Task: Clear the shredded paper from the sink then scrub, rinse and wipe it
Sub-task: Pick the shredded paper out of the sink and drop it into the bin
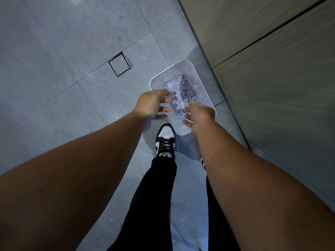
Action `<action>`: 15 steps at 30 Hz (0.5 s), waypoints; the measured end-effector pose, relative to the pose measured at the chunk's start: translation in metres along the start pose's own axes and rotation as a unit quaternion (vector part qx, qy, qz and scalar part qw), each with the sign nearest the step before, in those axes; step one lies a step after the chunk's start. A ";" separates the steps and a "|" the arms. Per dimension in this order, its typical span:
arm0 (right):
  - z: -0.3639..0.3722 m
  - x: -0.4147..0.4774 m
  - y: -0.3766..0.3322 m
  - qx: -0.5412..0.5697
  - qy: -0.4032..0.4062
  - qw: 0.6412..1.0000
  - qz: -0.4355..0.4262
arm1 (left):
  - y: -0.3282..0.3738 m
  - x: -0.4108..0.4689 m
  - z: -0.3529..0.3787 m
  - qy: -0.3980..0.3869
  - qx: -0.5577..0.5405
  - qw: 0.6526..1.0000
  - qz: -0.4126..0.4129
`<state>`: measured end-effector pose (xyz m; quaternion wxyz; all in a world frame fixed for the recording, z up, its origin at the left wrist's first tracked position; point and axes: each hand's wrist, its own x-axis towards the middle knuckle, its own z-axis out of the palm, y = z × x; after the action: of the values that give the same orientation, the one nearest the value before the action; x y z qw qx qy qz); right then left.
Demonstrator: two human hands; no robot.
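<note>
A white rectangular bin stands on the grey tiled floor beside a cabinet. A heap of shredded paper lies in its bottom. My left hand hovers over the bin's near left rim with fingers spread and relaxed. My right hand is over the near right rim, fingers loosely spread, with a few shreds at its fingertips. Neither hand grips anything that I can make out. The sink is out of view.
Beige cabinet fronts rise at the right. A square floor drain sits to the bin's left. My black-and-white shoe stands just before the bin. A few paper scraps lie on the floor.
</note>
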<state>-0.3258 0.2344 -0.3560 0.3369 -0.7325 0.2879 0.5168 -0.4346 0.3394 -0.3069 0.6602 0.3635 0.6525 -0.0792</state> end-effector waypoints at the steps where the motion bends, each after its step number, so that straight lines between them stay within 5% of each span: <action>1: -0.001 0.001 0.000 -0.003 0.013 1.000 -0.008 | -0.001 0.001 0.001 0.002 0.005 1.000 0.004; 12: -0.012 -0.001 0.000 0.023 -0.019 0.999 0.018 | -0.011 0.004 0.014 0.040 0.052 0.997 0.046; 15: -0.013 -0.005 0.000 0.043 -0.055 0.997 0.027 | -0.011 0.003 0.018 -0.003 0.049 0.998 0.038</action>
<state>-0.3203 0.2246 -0.3479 0.3695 -0.6800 0.3104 0.5520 -0.4262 0.3224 -0.3155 0.6463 0.4196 0.6314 -0.0867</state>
